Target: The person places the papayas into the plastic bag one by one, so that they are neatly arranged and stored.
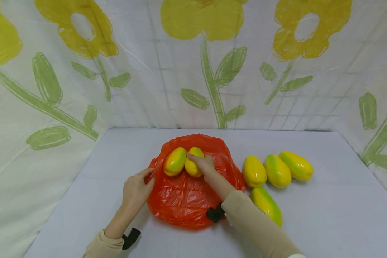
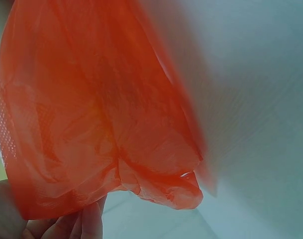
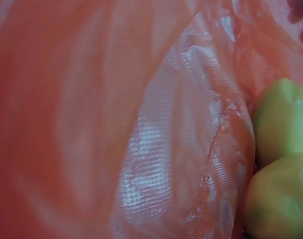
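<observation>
Your white table (image 1: 325,215) carries an orange plastic bag (image 1: 184,197) lying at its middle, mouth toward the far wall. Four loose mangoes (image 1: 277,171) sit just right of the bag. Your left hand (image 1: 136,190) pinches the bag's left edge, fingers curled on the plastic. Your right hand (image 1: 204,164) grasps one mango (image 1: 192,165) at the bag's mouth, touching another mango (image 1: 175,161) beside it.

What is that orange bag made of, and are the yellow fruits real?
The orange bag looks like thin, shiny plastic film: it crinkles and lets light through. The yellow-green fruits look like smooth, glossy plastic or foam fakes, all nearly the same shape, though that is not certain.
</observation>
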Demonstrator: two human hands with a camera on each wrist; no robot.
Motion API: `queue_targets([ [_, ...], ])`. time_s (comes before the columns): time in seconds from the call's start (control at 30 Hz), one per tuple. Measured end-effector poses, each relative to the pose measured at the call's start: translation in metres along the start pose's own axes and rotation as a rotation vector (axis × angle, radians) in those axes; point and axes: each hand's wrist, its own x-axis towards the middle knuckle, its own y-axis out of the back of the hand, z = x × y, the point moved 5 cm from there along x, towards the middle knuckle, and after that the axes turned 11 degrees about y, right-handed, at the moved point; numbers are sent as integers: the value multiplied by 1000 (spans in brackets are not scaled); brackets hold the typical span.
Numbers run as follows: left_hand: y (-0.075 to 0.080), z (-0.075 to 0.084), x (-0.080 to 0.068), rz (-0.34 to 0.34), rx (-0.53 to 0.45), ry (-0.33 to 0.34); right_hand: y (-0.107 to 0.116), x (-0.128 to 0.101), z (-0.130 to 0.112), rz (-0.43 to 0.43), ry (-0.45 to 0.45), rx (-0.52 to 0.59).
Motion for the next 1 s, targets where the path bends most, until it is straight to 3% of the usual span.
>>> queue_targets([
  [0.3, 0, 0, 0, 7, 2, -10, -4, 5, -3, -19, 58, -194],
  [0.63, -1, 0, 0, 0, 0, -1, -7, 6, -9, -55, 101, -333],
  [1.0, -2, -1, 0, -1, 1, 2, -11, 5, -10, -18, 184, -472],
])
